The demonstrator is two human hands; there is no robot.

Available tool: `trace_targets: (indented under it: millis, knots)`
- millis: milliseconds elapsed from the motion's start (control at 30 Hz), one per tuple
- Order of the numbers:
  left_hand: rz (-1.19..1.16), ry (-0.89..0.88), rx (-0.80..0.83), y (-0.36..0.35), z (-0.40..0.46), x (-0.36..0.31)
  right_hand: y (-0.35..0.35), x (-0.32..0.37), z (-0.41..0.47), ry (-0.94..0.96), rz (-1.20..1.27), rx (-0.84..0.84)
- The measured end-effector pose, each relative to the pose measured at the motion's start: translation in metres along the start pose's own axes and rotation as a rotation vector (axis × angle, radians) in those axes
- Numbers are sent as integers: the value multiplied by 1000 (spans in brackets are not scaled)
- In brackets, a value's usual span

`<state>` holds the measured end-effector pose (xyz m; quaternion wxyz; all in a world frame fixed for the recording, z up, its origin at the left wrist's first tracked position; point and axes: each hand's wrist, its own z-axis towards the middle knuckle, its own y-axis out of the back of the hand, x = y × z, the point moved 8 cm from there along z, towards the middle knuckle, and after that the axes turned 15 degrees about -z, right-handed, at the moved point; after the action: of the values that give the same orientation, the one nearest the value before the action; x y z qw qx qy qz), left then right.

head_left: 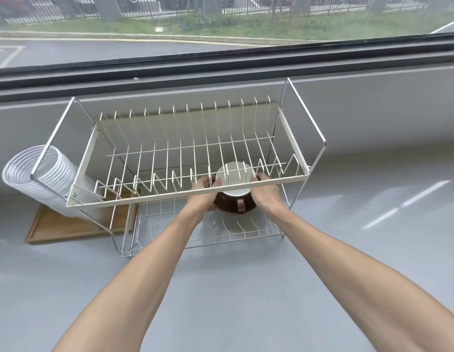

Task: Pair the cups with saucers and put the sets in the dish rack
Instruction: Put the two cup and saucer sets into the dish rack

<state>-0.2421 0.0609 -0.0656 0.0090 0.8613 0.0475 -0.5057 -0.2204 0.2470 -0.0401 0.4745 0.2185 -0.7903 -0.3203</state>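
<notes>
A two-tier dish rack [83, 163] stands on the grey counter under the window. Under its cream upper tier, over the lower wire shelf [246, 235], both hands carry a cup-and-saucer set. The cup [234, 177] is brown outside and white inside, with its handle [241, 205] facing me. It sits on a dark brown saucer [222, 208]. My left hand [204, 193] grips the set's left side and my right hand [265, 191] grips its right side. The upper tier's front bar crosses in front of the cup and hides part of both hands.
A white ribbed flexible hose [40, 174] lies to the left of the rack. A wooden tray [65, 227] sits on the counter behind and left of the lower shelf. The window ledge runs close behind the rack. Grey counter stretches to the right and in front.
</notes>
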Motion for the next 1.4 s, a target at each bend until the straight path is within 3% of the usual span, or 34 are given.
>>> trace_targets:
  millis: [367, 500, 767, 967, 1100, 1233, 1400]
  knots:
    - [133, 18, 47, -7, -17, -1, 5, -1, -14, 38, -98, 18]
    - [394, 3, 77, -6, -31, -5, 6, -4, -21, 46, -179, 64]
    - [966, -112, 291, -18, -77, -12, 7, -11, -55, 150, -390, 167]
    - [1424, -297, 340, -39, -125, -3, 26, -26, -102, 261, -673, 82]
    - [1458, -518, 254, -59, -155, 0, 47, -45, -142, 321, -774, -110]
    - [1309, -817, 158, -89, -194, 3, 66, -76, -173, 327, -759, -283]
    - [1158, -875, 180, -133, -227, 29, 99, -136, -200, 210, -699, -388]
